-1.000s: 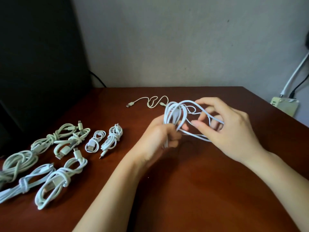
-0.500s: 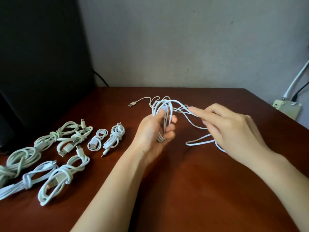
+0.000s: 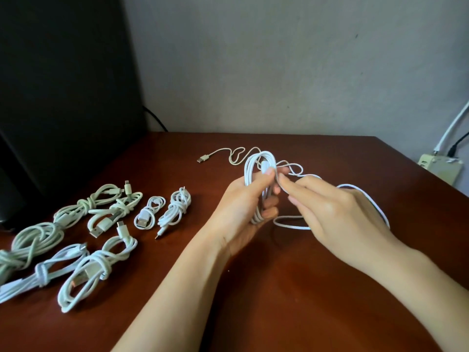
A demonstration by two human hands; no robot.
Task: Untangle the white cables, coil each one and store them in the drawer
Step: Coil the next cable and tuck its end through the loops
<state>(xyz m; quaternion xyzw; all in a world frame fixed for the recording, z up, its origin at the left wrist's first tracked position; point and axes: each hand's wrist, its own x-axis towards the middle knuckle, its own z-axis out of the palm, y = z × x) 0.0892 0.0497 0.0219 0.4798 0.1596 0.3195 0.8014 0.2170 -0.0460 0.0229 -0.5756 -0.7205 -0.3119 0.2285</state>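
The left hand [image 3: 241, 214] holds a half-wound white cable coil [image 3: 255, 171] upright above the dark reddish-brown wooden surface [image 3: 279, 301]. Its grip is closed round the long loops, with the thumb pressed near the top and the fingers curled over the lower part. Just right of the coil is the right hand [image 3: 337, 217], its grip a tight pinch of thumb and forefinger on a strand of the same cable where it leaves the loops. The unwound white slack [image 3: 368, 196] swings out right of the coil in a wide loop. It passes behind the right hand and curves along the surface to the coil's lower end. Just behind the coil and to its left, a thin cream-white cable [image 3: 233, 158] lies in loose curves and ends in a silver USB plug [image 3: 203, 158]. Well left of the coil, seven tied white cable bundles [image 3: 96, 265] lie on the surface in two rough rows, some of them touching. Far right of the coil, beyond the surface's edge, sits a pale cream power strip [image 3: 439, 168] with a white lead and a black lead rising from it. Far left of the coil, behind the bundles, stands a black panel [image 3: 63, 85].
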